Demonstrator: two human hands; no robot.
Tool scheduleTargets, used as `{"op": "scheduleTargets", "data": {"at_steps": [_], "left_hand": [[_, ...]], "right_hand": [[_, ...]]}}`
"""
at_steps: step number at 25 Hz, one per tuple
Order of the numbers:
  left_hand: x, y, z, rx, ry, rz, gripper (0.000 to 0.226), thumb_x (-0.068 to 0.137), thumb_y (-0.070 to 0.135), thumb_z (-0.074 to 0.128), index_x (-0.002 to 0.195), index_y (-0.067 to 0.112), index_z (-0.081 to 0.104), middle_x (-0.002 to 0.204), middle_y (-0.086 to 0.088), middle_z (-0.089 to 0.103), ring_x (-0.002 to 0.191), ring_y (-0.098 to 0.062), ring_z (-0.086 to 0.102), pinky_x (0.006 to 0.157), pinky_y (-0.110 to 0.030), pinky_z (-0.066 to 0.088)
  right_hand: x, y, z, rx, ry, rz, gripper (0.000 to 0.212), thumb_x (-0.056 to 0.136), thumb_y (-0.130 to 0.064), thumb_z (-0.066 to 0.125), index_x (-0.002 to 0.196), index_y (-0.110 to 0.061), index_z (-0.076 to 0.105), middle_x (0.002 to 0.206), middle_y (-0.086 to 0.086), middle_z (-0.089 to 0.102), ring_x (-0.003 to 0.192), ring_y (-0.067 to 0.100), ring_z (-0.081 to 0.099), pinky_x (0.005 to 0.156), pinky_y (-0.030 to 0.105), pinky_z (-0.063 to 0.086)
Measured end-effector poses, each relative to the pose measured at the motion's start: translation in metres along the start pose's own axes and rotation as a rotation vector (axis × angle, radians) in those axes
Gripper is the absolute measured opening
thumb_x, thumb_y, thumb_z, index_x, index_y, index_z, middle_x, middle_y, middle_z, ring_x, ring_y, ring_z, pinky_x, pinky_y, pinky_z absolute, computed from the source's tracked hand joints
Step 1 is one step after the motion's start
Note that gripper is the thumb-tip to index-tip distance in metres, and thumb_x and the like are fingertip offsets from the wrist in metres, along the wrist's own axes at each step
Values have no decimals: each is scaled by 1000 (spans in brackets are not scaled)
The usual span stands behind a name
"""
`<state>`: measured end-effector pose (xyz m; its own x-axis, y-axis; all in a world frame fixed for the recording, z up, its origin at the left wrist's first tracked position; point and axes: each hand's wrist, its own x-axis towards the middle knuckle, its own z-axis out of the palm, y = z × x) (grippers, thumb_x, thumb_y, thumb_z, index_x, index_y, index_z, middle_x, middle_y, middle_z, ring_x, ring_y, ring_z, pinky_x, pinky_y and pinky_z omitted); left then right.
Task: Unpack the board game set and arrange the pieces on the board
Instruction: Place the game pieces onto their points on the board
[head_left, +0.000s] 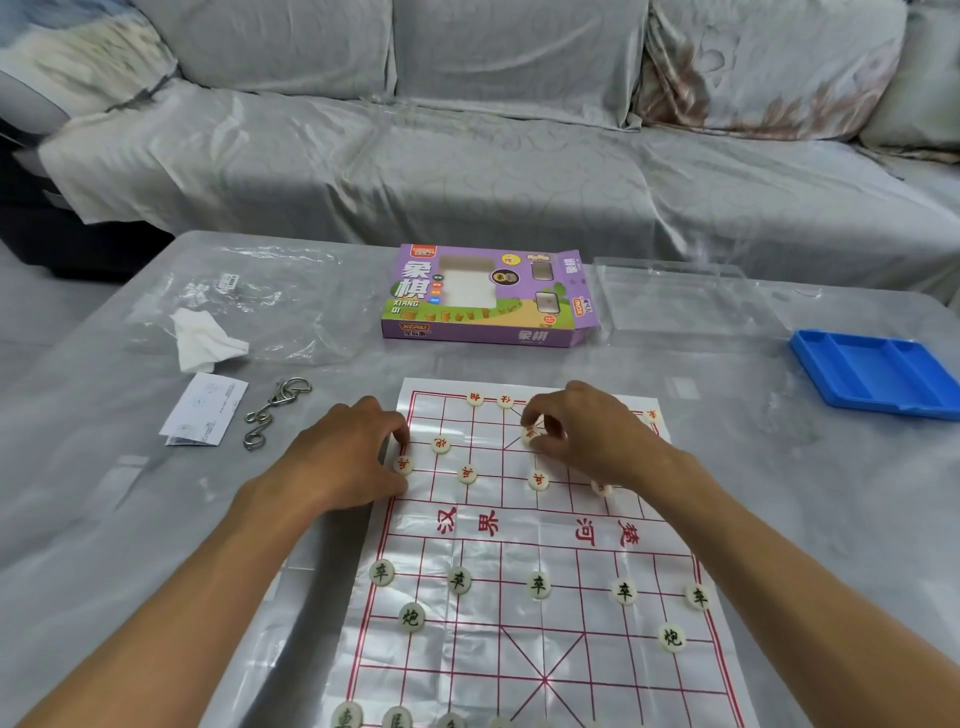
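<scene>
- We are mid-way through arranging: the paper board (530, 561) lies flat on the worktop (130, 519), with the purple game box (488, 296), a clear lid (680, 301) and the blue tray (878, 371) set well behind it.
- Our right hand (587, 431) hovers over the far palace, its grip pinching a red-marked piece (530, 432) between thumb and fingertips.
- Our left hand (353, 452) rests at the board's far-left edge, fingers curled down onto the red soldier (403, 464) there; we judge it is nudging or holding that piece, though the grip is partly hidden.
- The near side shows five black soldiers, such as the middle one (538, 586), two cannons and part of the back row; the far side has soldiers, a cannon (440, 445) and a few back-row pieces.
- Next, we would say, the pinched piece needs setting squarely on its line crossing, then the remaining far back row filling in.
- A metal puzzle (275, 410), a leaflet (205, 410) and a tissue (205, 338) lie to the left.
</scene>
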<state>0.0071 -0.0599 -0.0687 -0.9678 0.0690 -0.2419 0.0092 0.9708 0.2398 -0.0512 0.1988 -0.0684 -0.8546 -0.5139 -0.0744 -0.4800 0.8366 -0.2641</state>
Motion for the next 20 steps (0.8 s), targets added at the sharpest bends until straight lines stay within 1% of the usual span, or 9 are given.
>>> {"op": "scheduleTargets", "data": {"at_steps": [2,6,8,10,14,16,18,20], "left_hand": [[0,0,-1,-8,-1,-4,43,72,45,74,111,37,57,112,9,48,95,-13,48,77,-31,48],[-1,1,0,-7,9,-7,43,74,45,73,113,35,57,114,7,47,100,-15,46,77,-30,47],[-1,2,1,-2,10,-6,44,75,44,73,114,35,56,115,7,47,101,-14,46,75,-28,46],[0,2,1,10,17,-1,44,75,43,73,114,34,56,115,6,47,101,-15,46,72,-28,44],[1,2,0,13,21,2,44,77,39,71,116,30,55,115,3,47,104,-18,46,70,-29,39],[1,2,1,7,24,1,43,78,37,71,117,29,55,115,3,47,105,-18,46,71,-29,38],[1,2,2,-6,27,-3,41,77,37,71,115,29,55,113,3,47,105,-18,46,70,-29,39],[2,0,2,-6,28,-2,39,77,37,71,112,29,55,111,3,46,102,-17,46,70,-29,39]], "right_hand": [[20,-12,-4,-8,32,-77,23,92,-29,60,116,-27,62,90,-6,59,83,9,46,67,22,35],[62,-41,-6,-19,31,-152,22,90,-25,63,113,-26,63,86,-10,56,82,9,46,70,26,44],[76,-51,-2,-33,31,-160,23,90,-24,65,112,-26,64,88,-9,56,82,9,48,68,24,41],[85,-59,3,-50,16,-163,24,89,-23,66,113,-27,65,95,-6,61,84,9,49,68,22,40],[93,-62,10,-110,-16,-146,25,89,-22,65,113,-28,65,100,-4,65,86,10,45,71,24,36],[93,-60,11,-123,-27,-134,25,90,-22,64,114,-27,65,102,-3,65,86,10,44,71,23,34],[92,-62,10,-118,-44,-135,27,90,-23,65,116,-27,64,100,-4,64,86,10,44,72,24,34],[87,-61,6,-68,-33,-146,30,88,-24,67,118,-27,63,92,-7,60,84,11,48,71,24,38]]}}
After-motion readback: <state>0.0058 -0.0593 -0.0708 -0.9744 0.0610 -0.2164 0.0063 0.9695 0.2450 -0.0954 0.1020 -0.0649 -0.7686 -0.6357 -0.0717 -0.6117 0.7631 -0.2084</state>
